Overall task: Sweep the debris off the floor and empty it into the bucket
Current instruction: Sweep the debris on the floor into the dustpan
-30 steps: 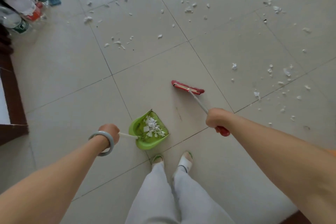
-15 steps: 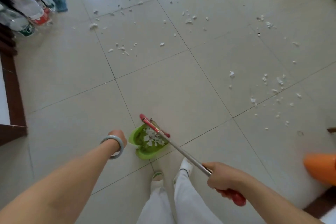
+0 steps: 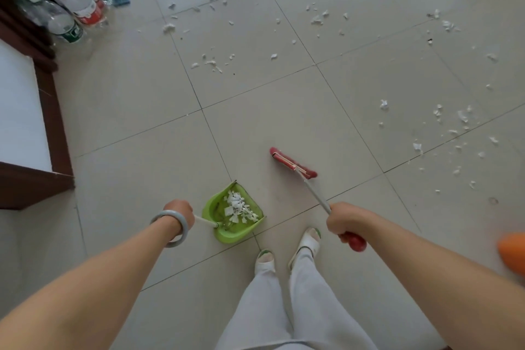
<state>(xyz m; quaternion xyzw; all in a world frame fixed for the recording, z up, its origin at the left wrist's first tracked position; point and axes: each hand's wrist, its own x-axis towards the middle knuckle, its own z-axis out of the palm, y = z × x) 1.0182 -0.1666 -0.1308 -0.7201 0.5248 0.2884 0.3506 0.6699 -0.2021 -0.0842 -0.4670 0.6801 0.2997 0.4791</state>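
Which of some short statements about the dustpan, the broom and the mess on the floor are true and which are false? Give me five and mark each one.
1. The left hand holds the handle of the green dustpan. True.
2. The dustpan is empty. False: white scraps lie in it.
3. The right hand grips the broom by its handle, just above the red end. True.
4. The broom head rests inside the dustpan. False: it is on the floor, apart from the dustpan, up and to the right of it in the picture.
5. The floor has been swept clean. False: white debris is scattered on the tiles to the right and farther ahead.
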